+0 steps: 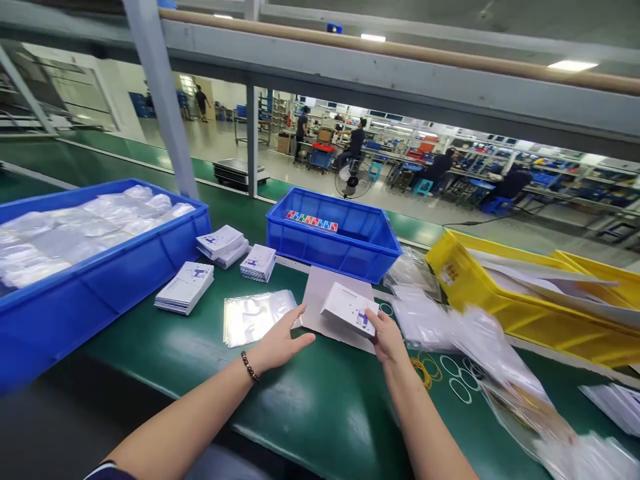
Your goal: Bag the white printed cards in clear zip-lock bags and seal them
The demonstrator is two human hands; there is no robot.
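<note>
My right hand [390,335] grips a white booklet [347,307] with purple print by its right end, tilted above a flat grey cardboard sheet [315,293]. Whether it is one booklet or a thin stack, I cannot tell. My left hand [283,340], a beaded bracelet at its wrist, is open with thumb and fingers apart. It hovers at the cardboard's left edge, beside a pile of clear plastic bags [255,317]. Farther left lie stacks of similar booklets: one nearer stack [184,287], one behind it [223,243] and a smaller stack [258,261].
A blue bin [100,267] of bagged items stands left; another blue bin [330,250] with coloured labels sits ahead. Yellow bins [530,307] holding papers stand right. Rubber bands [425,370] and loose plastic bags [490,340] lie right of my hand. An overhead beam [380,60] crosses above.
</note>
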